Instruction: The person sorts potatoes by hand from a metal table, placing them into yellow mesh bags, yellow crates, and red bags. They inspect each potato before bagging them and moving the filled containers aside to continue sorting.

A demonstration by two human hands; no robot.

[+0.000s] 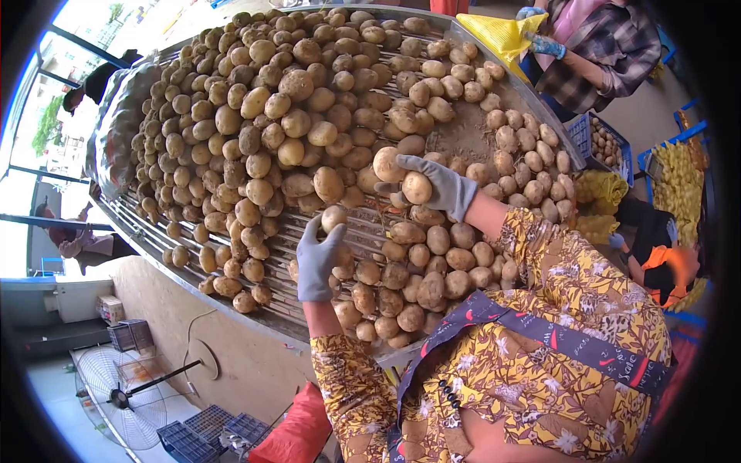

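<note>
My left hand (318,261), in a grey glove, is closed with a small potato (333,218) between thumb and fingers, above the metal slats. In my right hand (441,187), gloved the same way, are two potatoes: a pale one (387,164) at the fingertips and a browner one (417,187) nearer the palm. Both hands are over a slatted sorting table (289,292). A large heap of potatoes (262,100) covers its far and left parts. More potatoes (432,289) lie close to my body, between my forearms.
Across the table, a person in a checked shirt (610,46) holds a yellow mesh bag (498,37). A blue crate of potatoes (606,147) and filled yellow sacks (675,185) stand at right. A fan (120,397) and dark crates (189,440) are at lower left.
</note>
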